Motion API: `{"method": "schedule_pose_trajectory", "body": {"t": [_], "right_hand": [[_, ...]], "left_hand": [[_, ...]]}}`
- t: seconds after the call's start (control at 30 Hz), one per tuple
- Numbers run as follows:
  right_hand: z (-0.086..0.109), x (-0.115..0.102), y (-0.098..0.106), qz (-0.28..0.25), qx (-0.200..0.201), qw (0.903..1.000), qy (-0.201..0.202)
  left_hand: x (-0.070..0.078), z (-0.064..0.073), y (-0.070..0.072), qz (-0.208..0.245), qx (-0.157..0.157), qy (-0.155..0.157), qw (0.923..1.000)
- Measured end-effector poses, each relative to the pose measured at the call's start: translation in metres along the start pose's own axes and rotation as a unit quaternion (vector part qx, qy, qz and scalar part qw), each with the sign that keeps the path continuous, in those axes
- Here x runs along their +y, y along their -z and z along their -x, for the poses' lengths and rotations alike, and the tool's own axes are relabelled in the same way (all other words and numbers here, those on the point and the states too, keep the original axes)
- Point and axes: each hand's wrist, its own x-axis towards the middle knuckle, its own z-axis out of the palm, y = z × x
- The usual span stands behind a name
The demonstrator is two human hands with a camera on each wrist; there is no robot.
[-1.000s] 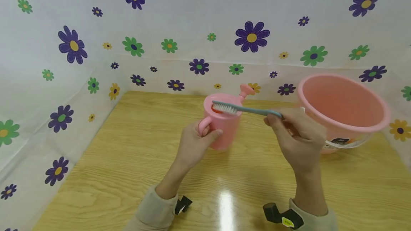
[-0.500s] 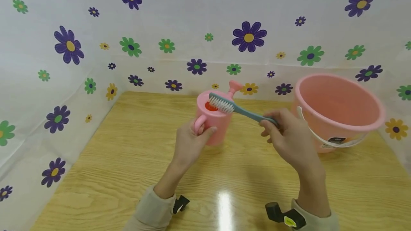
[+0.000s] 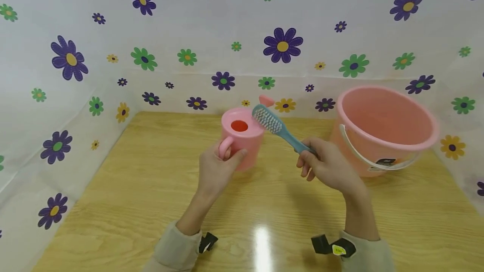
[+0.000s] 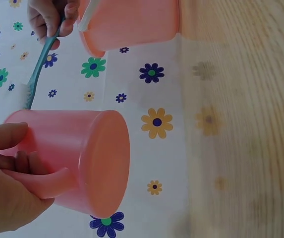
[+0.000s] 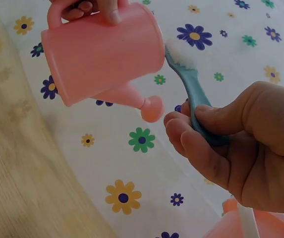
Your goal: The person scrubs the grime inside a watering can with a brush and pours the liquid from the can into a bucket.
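Note:
My left hand (image 3: 219, 165) grips the handle of a pink watering can (image 3: 245, 150), its fingers through the loop and its thumb along the side. The can's round base shows in the left wrist view, raised off the table. A red-looking opening (image 3: 239, 126) shows in its top. My right hand (image 3: 329, 165) pinches the handle of a blue scrubbing brush (image 3: 289, 137) between thumb and fingers. White bristles (image 3: 267, 119) face up toward the head camera. The brush head overlaps the can's right rim and hides part of the spout (image 5: 124, 94), whose flared end sticks out behind.
A large pink bucket (image 3: 372, 154) with a white handle (image 3: 357, 152) stands on the right, just beyond my right hand. The wooden table (image 3: 151, 171) meets a flower-printed white sheet (image 3: 162, 32) at the back and left.
The brush head has moved off the can's opening to its right rim, and its bristles have turned upward. The opening now shows fully. Both hands keep their hold.

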Motion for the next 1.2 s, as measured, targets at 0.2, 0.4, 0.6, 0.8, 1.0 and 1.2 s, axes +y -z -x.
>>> {"method": "schedule_pose_trajectory", "body": {"t": [0.2, 0.4, 0.6, 0.8, 1.0, 1.2], "right_hand": [[-0.001, 0.017, 0.002, -0.073, -0.076, 0.9944, -0.005], [-0.003, 0.026, 0.004, -0.158, -0.113, 0.9806, -0.031], [-0.015, 0.039, -0.003, -0.259, -0.042, 0.9612, -0.086], [-0.021, 0.051, -0.009, -0.234, 0.051, 0.9586, -0.154], [-0.025, 0.066, -0.014, -0.097, 0.089, 0.9667, -0.22], [-0.031, 0.084, -0.027, -0.024, 0.08, 0.9693, -0.231]], "left_hand": [[-0.004, 0.001, 0.002, 0.019, 0.007, -0.001, 0.9998], [-0.004, -0.001, 0.004, 0.024, 0.016, -0.004, 0.9996], [-0.004, -0.003, 0.008, 0.023, 0.023, -0.002, 0.9995], [-0.004, -0.003, 0.011, 0.025, 0.032, -0.002, 0.9992], [-0.003, -0.006, 0.01, 0.038, 0.038, -0.009, 0.9985], [-0.001, -0.007, 0.009, 0.042, 0.035, -0.012, 0.9984]]}}
